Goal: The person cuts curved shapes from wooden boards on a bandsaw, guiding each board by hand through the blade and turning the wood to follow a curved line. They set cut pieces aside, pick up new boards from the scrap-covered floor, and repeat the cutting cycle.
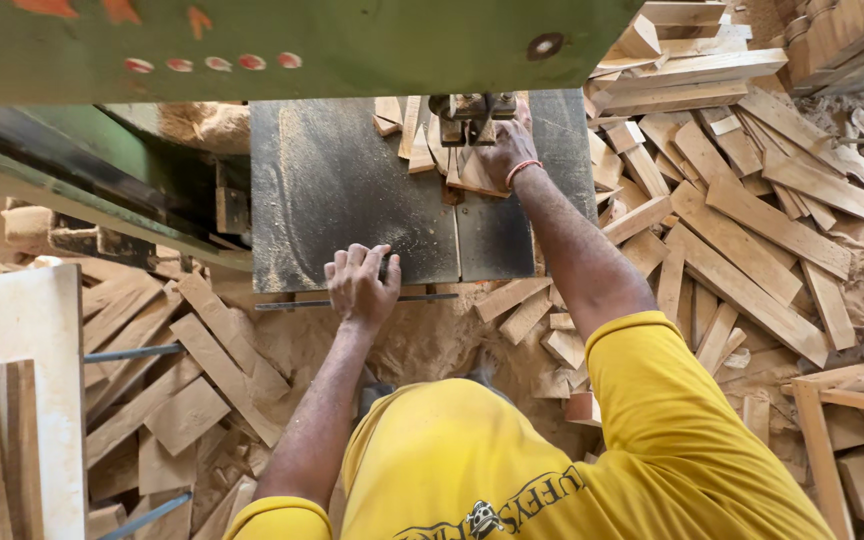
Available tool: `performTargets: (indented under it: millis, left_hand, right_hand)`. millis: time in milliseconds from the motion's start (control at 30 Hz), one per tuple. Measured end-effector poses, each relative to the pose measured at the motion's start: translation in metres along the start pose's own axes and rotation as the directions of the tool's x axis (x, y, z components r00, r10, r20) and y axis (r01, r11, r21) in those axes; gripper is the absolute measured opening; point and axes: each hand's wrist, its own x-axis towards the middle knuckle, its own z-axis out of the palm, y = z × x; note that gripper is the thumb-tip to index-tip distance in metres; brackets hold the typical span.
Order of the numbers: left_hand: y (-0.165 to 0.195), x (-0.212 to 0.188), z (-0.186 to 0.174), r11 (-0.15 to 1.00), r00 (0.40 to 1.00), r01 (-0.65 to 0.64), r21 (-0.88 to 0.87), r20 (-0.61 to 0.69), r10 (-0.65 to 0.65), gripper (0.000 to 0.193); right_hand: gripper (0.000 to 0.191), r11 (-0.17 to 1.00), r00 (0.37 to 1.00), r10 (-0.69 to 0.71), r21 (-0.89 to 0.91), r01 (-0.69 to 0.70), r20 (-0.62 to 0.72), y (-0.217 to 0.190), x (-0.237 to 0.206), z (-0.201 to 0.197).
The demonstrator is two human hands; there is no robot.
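While the left hand (360,285) was spread flat on the counter (332,190) edge for bracing, a wood piece (474,176) was gripped by the right hand (507,150) beside the saw guide (469,112).

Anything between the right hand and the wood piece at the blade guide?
Nothing visible. The right hand rests directly on the wood piece beside the blade guide. The left hand sits apart at the near edge of the metal saw table.
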Motion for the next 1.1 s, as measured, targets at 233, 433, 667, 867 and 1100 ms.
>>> performTargets:
  millis: [233, 433, 667, 867, 1100]
  left_hand:
    - [-0.035, 0.002, -0.019, 0.991, 0.993, -0.05, -0.124, 0.099, 0.063, 0.021]
    - [-0.031, 0.007, -0.02, 0.995, 0.997, -0.074, -0.065, 0.001, 0.074, 0.017]
    - [0.002, 0.009, -0.008, 0.999, 0.999, -0.041, 0.021, -0.033, 0.042, 0.018]
    - [0.016, 0.006, 0.009, 1.0, 0.999, 0.006, 0.021, -0.042, -0.005, 0.02]
    - [0.024, 0.002, 0.012, 0.999, 0.997, 0.016, 0.038, -0.071, -0.013, 0.019]
  right_hand:
    - [0.016, 0.999, 0.999, 0.013, -0.031, -0.015, -0.042, -0.017, -0.002, 0.014]
    - [0.014, 0.996, 0.996, 0.085, 0.042, -0.083, -0.035, -0.012, 0.001, 0.008]
    - [0.039, 0.986, 0.994, 0.101, -0.128, -0.106, -0.046, 0.015, 0.005, -0.003]
    - [0.039, 0.992, 0.999, 0.039, -0.115, -0.041, -0.021, 0.037, 0.008, -0.01]
    - [0.029, 0.967, 0.988, -0.154, -0.208, 0.147, -0.017, 0.066, -0.019, -0.014]
